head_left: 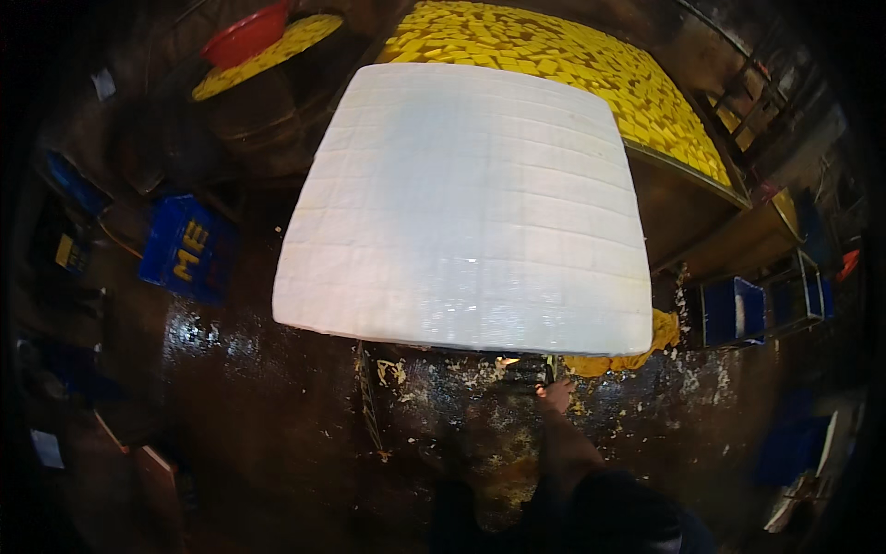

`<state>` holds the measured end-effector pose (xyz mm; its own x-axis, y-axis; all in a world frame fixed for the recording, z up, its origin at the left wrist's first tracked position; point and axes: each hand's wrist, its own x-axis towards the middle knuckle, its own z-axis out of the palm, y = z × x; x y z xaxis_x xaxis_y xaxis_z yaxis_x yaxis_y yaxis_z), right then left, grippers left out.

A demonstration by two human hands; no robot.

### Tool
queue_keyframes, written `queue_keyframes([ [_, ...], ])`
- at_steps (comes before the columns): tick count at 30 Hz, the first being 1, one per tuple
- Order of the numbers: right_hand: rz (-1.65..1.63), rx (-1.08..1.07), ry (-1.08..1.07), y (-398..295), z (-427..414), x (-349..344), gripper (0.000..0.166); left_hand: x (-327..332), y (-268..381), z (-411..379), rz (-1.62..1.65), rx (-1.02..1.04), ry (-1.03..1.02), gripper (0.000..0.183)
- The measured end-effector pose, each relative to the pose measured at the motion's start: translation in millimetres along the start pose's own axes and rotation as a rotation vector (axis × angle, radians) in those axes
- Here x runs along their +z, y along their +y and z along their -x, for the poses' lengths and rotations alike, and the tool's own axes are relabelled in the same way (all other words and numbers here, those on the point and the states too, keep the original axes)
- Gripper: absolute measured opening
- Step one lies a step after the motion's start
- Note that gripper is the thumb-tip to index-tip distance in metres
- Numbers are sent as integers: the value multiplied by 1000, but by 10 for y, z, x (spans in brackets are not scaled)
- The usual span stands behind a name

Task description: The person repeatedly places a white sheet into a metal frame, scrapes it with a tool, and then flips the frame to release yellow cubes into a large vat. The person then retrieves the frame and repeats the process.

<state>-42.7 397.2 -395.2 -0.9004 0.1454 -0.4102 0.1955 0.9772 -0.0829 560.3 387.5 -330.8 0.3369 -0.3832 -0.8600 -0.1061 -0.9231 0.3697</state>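
A broad white slab [464,208], apparently pressed bean curd, lies in front of me. Shallow parallel lines cross its top, and its near part is wet and shiny. Just below the slab's near edge is my right hand [556,397], its fingers closed around a narrow tool [551,370] that points up toward that edge. The tool looks like a knife, though it is too small and dark to be certain. My left hand is out of view. A yellow cloth [623,360] hangs or lies by the near right corner of the slab.
Behind the slab, a large vat [685,173] holds many yellow blocks in liquid. At the far left, a red basin [246,34] rests at a round vessel [256,104] of similar pieces. Blue crates stand left [183,246] and right [737,311]. The dark floor [277,415] is wet, with scattered scraps.
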Motion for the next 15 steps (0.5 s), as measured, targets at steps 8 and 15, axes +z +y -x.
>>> queue_keyframes([
  [8,-174,-430,-219,820,-1402,-717,62,1104,-1133,1027,-10,194,-45,43],
  [15,-1047,-407,-707,839,-2194,-3078,21,3942,-394,3159,-498,908,-543,60],
])
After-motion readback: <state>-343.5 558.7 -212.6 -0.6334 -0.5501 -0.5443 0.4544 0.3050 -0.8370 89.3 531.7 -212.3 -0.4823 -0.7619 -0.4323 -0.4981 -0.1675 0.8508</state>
